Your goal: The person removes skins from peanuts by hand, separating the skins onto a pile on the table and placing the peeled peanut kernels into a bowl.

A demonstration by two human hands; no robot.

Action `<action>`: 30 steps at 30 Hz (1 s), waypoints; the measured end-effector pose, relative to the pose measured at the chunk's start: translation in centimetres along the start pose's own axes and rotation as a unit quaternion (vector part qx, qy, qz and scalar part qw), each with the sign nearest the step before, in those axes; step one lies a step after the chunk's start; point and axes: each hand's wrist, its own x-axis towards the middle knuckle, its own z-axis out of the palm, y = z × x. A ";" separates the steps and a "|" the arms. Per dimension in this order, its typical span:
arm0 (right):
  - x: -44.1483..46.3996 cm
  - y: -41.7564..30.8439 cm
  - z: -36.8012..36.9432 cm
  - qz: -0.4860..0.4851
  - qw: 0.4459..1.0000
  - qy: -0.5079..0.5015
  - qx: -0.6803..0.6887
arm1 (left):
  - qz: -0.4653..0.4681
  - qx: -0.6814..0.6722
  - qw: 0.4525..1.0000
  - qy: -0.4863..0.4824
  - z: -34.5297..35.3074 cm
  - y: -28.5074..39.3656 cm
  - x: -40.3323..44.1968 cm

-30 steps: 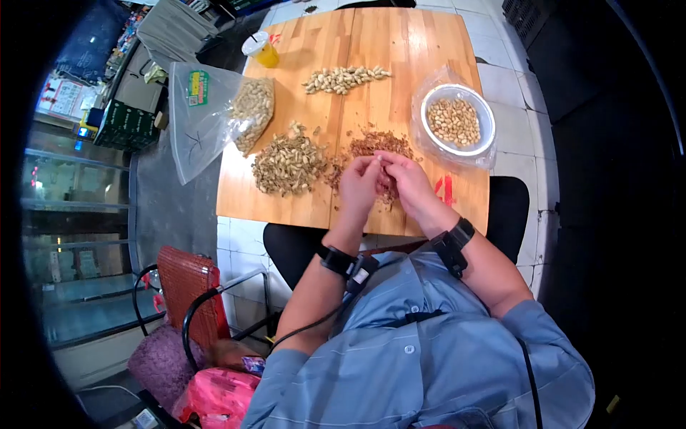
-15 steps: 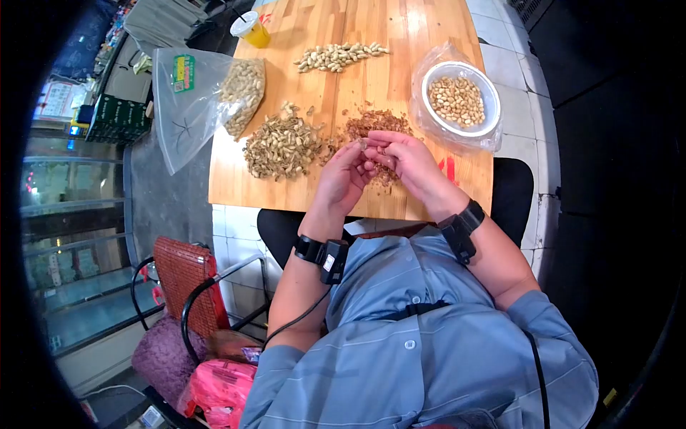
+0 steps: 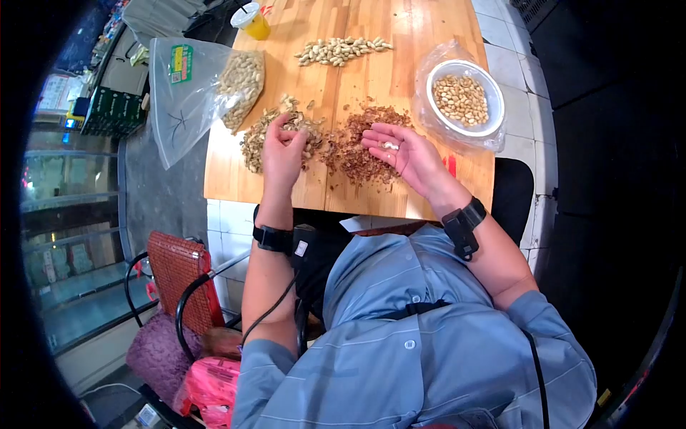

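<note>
My left hand (image 3: pixel 283 151) hangs over the heap of peanut shells (image 3: pixel 251 149), thumb and fingers apart, with nothing visible between them. Part of the heap is hidden beneath it. My right hand (image 3: pixel 409 156) is turned palm up over the reddish-brown peanut skins (image 3: pixel 361 166), its fingers stretched out. On that palm rest pale peeled peanut kernels (image 3: pixel 389 146). To the right of this hand stands a white bowl (image 3: pixel 499 107) holding shelled peanuts (image 3: pixel 461 100).
A row of unshelled peanuts (image 3: pixel 341 51) lies across the wooden table (image 3: pixel 314 194). At the left edge is a clear plastic bag (image 3: pixel 193 93) with more peanuts. Behind it stands a cup of yellow drink (image 3: pixel 255 26). A red woven chair (image 3: pixel 179 275) is at lower left.
My hands were together over the skins. My left hand has moved left to the shell heap and parted its fingers, while my right hand has turned palm up, showing the kernels.
</note>
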 end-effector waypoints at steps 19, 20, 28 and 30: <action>-0.4 0.9 0.0 -0.001 1.000 0.010 -0.006 | 0.246 0.192 0.946 -0.087 9.9 0.1 -5.0; -0.4 0.9 -0.1 0.001 1.000 0.012 -0.001 | 0.203 0.145 0.964 -0.092 10.0 -0.7 -4.9; -0.2 0.9 -0.7 -0.023 0.994 0.037 -0.095 | -0.040 -0.214 0.971 -0.099 6.8 -1.4 -3.2; -0.3 0.7 -0.6 -0.019 0.991 0.052 -0.122 | -0.023 -0.182 0.981 -0.069 4.6 -1.5 -2.5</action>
